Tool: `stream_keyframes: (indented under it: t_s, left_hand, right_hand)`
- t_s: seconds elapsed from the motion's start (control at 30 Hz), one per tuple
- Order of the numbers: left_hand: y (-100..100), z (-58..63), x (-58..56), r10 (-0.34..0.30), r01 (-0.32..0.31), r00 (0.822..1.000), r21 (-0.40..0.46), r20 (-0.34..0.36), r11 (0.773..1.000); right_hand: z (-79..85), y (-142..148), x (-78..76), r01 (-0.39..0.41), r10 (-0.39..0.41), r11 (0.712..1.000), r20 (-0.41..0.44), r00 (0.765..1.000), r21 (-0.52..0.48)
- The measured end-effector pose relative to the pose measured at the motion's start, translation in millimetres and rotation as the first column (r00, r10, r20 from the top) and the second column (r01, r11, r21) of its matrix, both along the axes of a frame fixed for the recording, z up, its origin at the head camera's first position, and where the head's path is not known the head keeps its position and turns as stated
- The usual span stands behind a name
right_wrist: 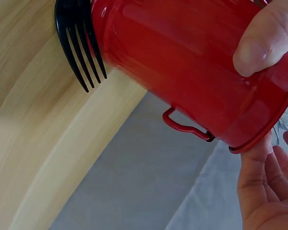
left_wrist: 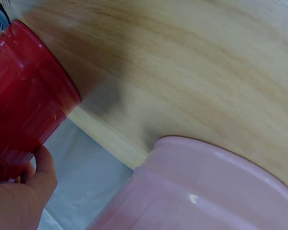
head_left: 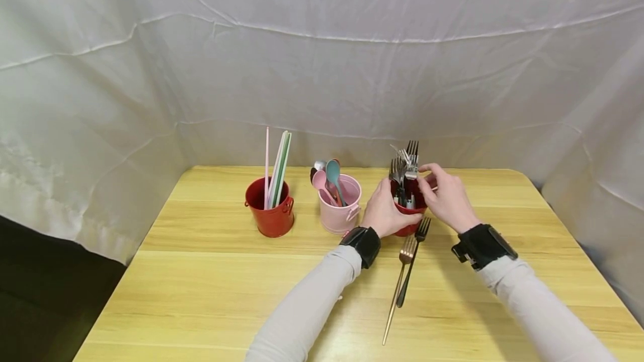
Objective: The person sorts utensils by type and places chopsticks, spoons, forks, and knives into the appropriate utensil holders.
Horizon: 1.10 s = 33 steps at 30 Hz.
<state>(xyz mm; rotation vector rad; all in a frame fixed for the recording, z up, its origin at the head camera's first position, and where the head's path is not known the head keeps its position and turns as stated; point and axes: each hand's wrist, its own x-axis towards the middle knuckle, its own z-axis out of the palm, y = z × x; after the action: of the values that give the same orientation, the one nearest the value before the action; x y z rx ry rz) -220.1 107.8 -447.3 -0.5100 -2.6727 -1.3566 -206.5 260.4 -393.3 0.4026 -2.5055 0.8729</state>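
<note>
My left hand (head_left: 387, 211) grips the right-hand red bucket (head_left: 406, 232), its thumb across the near side. Several forks (head_left: 397, 167) stand tines up in that bucket. At its right rim is my right hand (head_left: 448, 194), thumb and forefinger bent with a gap between them, the tips beside a silver fork (head_left: 411, 172). The right wrist view shows the right fingers (right_wrist: 253, 182) at the bucket's rim, their tips hidden. A copper-coloured fork (head_left: 399, 272) and a black fork (head_left: 415, 256) lie on the table in front of the bucket, partly crossing.
A pink bucket (head_left: 334, 218) with several spoons (head_left: 333, 172) stands left of my left hand. Farther left, another red bucket (head_left: 271, 222) holds several chopsticks (head_left: 282, 166). Pale cloth (head_left: 322, 82) hangs behind the wooden table (head_left: 211, 284).
</note>
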Motion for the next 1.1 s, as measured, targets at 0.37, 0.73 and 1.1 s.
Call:
stream_keyframes:
  t_s: [0.37,0.73,1.1]
  left_hand:
    - [0,2.1,1.8,-0.002,0.002,1.0,0.014,0.016,1.0]
    - [-1,2.9,3.3,0.0,-0.001,0.999,0.015,0.042,1.0]
    - [0,1.4,2.4,0.009,-0.01,1.0,0.01,0.026,1.0]
  right_hand:
    - [0.0,8,19.9,0.038,-0.036,0.989,0.02,0.999,-0.143]
    - [-19.9,24,58.9,-0.01,0.025,0.992,0.123,0.992,-0.125]
    - [-54.2,24,83.5,-0.26,0.245,0.965,0.331,0.911,0.001]
